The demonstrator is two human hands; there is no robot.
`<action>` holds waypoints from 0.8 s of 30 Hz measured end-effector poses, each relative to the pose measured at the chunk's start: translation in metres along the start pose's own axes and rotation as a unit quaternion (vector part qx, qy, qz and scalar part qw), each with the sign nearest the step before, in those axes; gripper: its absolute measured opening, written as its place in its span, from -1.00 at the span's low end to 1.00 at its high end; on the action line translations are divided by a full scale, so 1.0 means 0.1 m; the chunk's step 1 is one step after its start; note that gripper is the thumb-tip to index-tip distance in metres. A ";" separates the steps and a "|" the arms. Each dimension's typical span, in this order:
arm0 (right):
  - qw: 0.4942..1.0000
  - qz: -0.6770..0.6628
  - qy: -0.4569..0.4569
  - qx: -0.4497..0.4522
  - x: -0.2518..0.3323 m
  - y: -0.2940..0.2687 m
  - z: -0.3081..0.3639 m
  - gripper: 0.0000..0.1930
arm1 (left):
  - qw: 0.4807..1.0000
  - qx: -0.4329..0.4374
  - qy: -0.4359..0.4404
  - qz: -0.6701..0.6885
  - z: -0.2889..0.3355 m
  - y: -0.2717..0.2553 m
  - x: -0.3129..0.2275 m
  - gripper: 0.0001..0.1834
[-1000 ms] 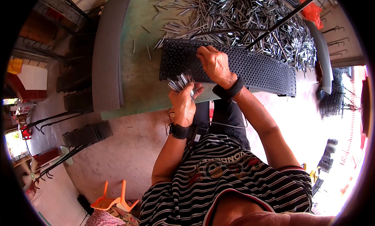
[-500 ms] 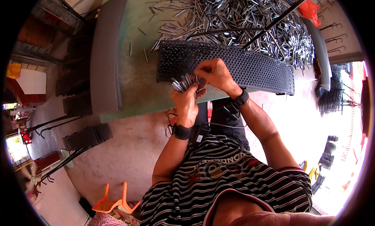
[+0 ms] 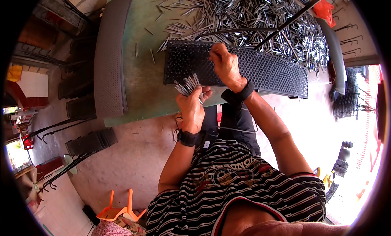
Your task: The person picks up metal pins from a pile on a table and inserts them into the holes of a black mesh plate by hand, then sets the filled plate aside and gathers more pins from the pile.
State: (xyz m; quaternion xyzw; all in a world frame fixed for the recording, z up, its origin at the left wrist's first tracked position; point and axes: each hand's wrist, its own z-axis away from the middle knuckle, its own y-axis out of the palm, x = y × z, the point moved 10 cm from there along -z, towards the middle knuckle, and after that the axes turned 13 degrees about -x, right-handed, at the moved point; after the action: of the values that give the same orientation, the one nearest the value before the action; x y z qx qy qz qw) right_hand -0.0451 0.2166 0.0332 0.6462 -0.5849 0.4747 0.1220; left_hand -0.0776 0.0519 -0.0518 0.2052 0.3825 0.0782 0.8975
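My left hand (image 3: 191,106) is closed round a fanned bunch of thin metal rods (image 3: 188,84) near the table's front edge. My right hand (image 3: 226,67) is pinched above a long black perforated tray (image 3: 272,73), its fingertips over the tray's rows of round holes. Whatever sits between those fingertips is too small to make out. Toward its left end, the tray has rod ends (image 3: 181,61) standing in many holes. Behind the tray lies a large heap of loose metal rods (image 3: 244,16).
A stack of grey perforated sheets (image 3: 110,60) lines the left side of the green table (image 3: 140,89). A dark bar (image 3: 291,19) slants over the heap. A red plastic bag (image 3: 323,9) lies at the far right. An orange stool (image 3: 120,211) stands on the floor, lower left.
My right hand has moved away from the rod bunch, up and forward over the tray. My left hand has shifted slightly left and down with the bunch.
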 end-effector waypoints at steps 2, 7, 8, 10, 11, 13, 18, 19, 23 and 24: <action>0.990 0.093 -0.110 0.012 0.18 0.01 0.01 -0.97 | 1.000 0.000 0.000 0.005 -0.02 -0.02 0.00 -0.89; 0.988 0.128 -0.060 0.069 0.21 0.05 0.03 -0.91 | 1.000 0.000 0.001 0.000 -0.02 -0.04 -0.01 -0.88; 0.988 0.100 0.004 0.117 0.15 0.09 0.07 -0.89 | 1.000 0.001 -0.001 -0.004 -0.02 -0.04 0.00 -0.87; 0.969 -0.031 0.061 0.237 0.16 0.25 0.25 -0.85 | 1.000 0.012 -0.012 -0.005 0.02 0.00 0.02 -0.86; 0.967 -0.033 0.111 0.226 0.10 0.22 0.27 -0.86 | 1.000 0.019 -0.018 -0.006 0.03 0.03 0.03 -0.85; 0.956 -0.038 0.209 0.202 -0.03 0.17 0.32 -0.88 | 1.000 0.014 -0.024 -0.013 0.01 0.02 0.08 -0.84; 0.993 -0.050 0.110 0.010 0.13 -0.13 0.06 -0.83 | 0.999 0.003 -0.028 -0.038 0.00 -0.05 0.11 -0.82; 0.994 -0.052 0.098 -0.003 0.14 -0.13 0.06 -0.84 | 0.999 0.001 -0.025 -0.041 0.02 -0.06 0.10 -0.81; 0.996 -0.054 0.067 -0.025 0.05 -0.04 0.12 -0.87 | 0.999 0.001 -0.029 -0.037 0.00 -0.07 0.10 -0.80; 0.996 -0.054 0.061 -0.024 0.03 -0.01 0.14 -0.87 | 0.999 0.001 -0.027 -0.037 0.00 -0.08 0.10 -0.81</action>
State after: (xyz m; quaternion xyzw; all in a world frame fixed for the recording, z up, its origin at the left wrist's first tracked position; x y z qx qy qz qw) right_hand -0.0384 0.2055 0.0285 0.6435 -0.5523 0.4915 0.1983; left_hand -0.0711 0.0474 -0.0615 0.1936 0.3655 0.0386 0.9096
